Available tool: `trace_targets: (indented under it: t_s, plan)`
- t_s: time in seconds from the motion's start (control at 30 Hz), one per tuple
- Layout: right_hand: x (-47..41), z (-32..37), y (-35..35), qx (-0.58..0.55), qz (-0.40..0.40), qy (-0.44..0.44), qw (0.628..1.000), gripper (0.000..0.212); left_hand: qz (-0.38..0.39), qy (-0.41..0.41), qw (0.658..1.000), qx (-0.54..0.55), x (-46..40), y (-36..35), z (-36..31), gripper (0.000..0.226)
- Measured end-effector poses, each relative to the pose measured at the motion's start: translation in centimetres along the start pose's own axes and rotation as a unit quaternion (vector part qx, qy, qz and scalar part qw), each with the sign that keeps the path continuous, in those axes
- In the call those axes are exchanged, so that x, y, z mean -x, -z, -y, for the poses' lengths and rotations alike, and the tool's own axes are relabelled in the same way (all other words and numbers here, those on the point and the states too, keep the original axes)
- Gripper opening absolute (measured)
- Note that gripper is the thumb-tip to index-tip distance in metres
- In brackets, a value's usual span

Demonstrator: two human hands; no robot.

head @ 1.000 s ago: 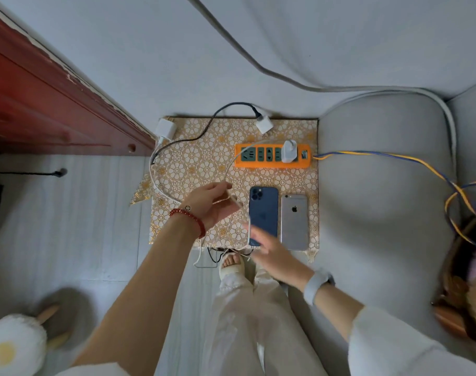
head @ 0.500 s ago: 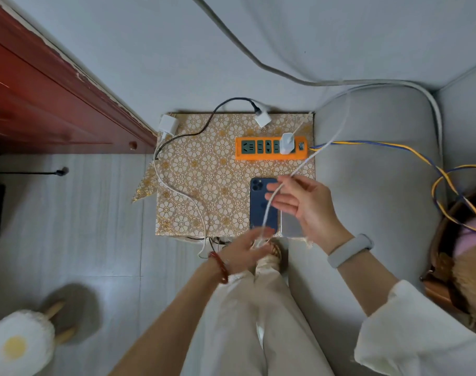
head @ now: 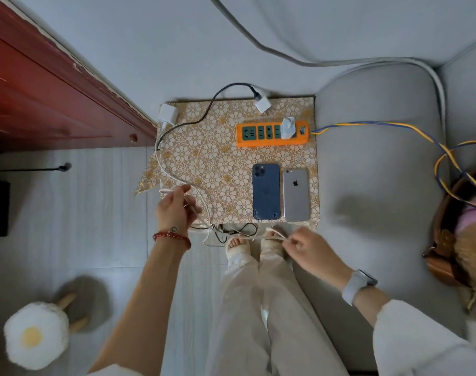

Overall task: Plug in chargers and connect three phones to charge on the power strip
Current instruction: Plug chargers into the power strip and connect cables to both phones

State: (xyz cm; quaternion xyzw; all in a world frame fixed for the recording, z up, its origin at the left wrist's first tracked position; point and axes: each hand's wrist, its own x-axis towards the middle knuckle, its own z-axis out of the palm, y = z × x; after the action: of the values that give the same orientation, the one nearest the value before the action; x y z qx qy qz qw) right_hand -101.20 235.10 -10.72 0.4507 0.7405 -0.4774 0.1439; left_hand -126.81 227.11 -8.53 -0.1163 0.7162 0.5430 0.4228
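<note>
An orange power strip (head: 261, 139) lies at the back right of the small patterned table (head: 220, 164), with one white charger (head: 288, 128) plugged into it. Two loose white chargers lie at the back: one (head: 167, 114) at the left corner, one (head: 263, 103) with a black cable. A blue phone (head: 266, 191) and a silver phone (head: 296, 195) lie face down side by side near the front edge. My left hand (head: 175, 210) pinches a white cable (head: 165, 169) over the table's front left. My right hand (head: 306, 246) grips a white cable end below the front edge.
A grey sofa (head: 380, 164) flanks the table on the right, with blue and yellow wires (head: 394, 126) running across it. A red wooden door (head: 41, 99) stands at the left. A fried-egg stool (head: 36, 335) sits on the floor at the lower left. Cables tangle by my feet (head: 238, 246).
My left hand rose from the table's front edge to its front left. My right hand dropped from above the phones to below the front edge, uncovering the silver phone.
</note>
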Motion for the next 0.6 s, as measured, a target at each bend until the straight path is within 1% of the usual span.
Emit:
trace_targets:
  t_s: [0.07, 0.1, 0.13, 0.17, 0.2, 0.23, 0.27, 0.3, 0.33, 0.37, 0.4, 0.43, 0.47, 0.5, 0.53, 0.6]
  plan:
    - [-0.5, -1.2, 1.0, 0.049, -0.14, -0.037, 0.988, 0.02, -0.021, 0.0, 0.995, -0.097, -0.4, 1.0, 0.8, 0.025]
    - [-0.8, -1.6, 1.7, 0.063, -0.177, -0.067, 0.98, 0.018, -0.019, 0.0, 0.988, -0.151, -0.5, 1.2, 1.5, 0.026]
    - [-1.2, -1.8, 2.6, 0.058, -0.188, -0.104, 0.975, 0.02, -0.008, -0.001, 0.979, -0.205, -0.4, 1.4, 2.2, 0.026]
    - [-1.7, -1.8, 3.3, 0.023, -0.18, -0.145, 0.973, 0.021, 0.011, -0.007, 0.966, -0.26, -0.2, 1.4, 2.9, 0.026]
    - [-2.2, -1.5, 4.1, -0.05, -0.167, -0.185, 0.967, 0.02, 0.031, -0.018, 0.95, -0.309, 0.0, 1.3, 3.7, 0.025]
    - [-2.7, -1.0, 4.7, -0.175, -0.16, -0.214, 0.948, 0.013, 0.047, -0.034, 0.934, -0.352, 0.2, 1.1, 4.5, 0.025]
    - [-3.1, -0.6, 5.2, -0.332, -0.15, -0.226, 0.903, 0.008, 0.058, -0.055, 0.916, -0.393, 0.4, 1.0, 5.2, 0.025]
    - [-3.4, -0.2, 5.8, -0.48, -0.148, -0.225, 0.835, 0.014, 0.062, -0.078, 0.896, -0.432, 0.5, 0.8, 5.8, 0.028]
    - [-3.6, 0.3, 6.4, -0.599, -0.151, -0.218, 0.755, 0.017, 0.063, -0.095, 0.877, -0.467, 0.6, 0.8, 6.5, 0.031]
    - [-3.8, 0.6, 7.0, -0.677, -0.162, -0.211, 0.686, 0.017, 0.065, -0.101, 0.861, -0.494, 0.6, 0.8, 7.1, 0.034]
    - [-4.0, 0.9, 7.5, -0.721, -0.174, -0.209, 0.637, 0.016, 0.069, -0.1, 0.846, -0.519, 0.8, 1.1, 7.7, 0.034]
    - [-4.2, 1.1, 7.9, -0.742, -0.187, -0.207, 0.609, 0.017, 0.074, -0.1, 0.829, -0.546, 0.9, 1.4, 8.3, 0.034]
    - [-4.3, 1.1, 8.2, -0.746, -0.199, -0.205, 0.601, 0.02, 0.08, -0.102, 0.808, -0.574, 1.0, 1.7, 8.8, 0.033]
    - [-4.6, 1.1, 8.5, -0.737, -0.209, -0.203, 0.61, 0.022, 0.086, -0.106, 0.79, -0.598, 1.1, 2.1, 9.3, 0.032]
    - [-4.7, 1.0, 8.9, -0.72, -0.218, -0.196, 0.629, 0.023, 0.091, -0.109, 0.774, -0.617, 1.2, 2.5, 9.6, 0.032]
    - [-5.0, 0.5, 9.3, -0.668, -0.232, -0.177, 0.685, 0.021, 0.099, -0.107, 0.745, -0.651, 1.3, 3.2, 10.2, 0.031]
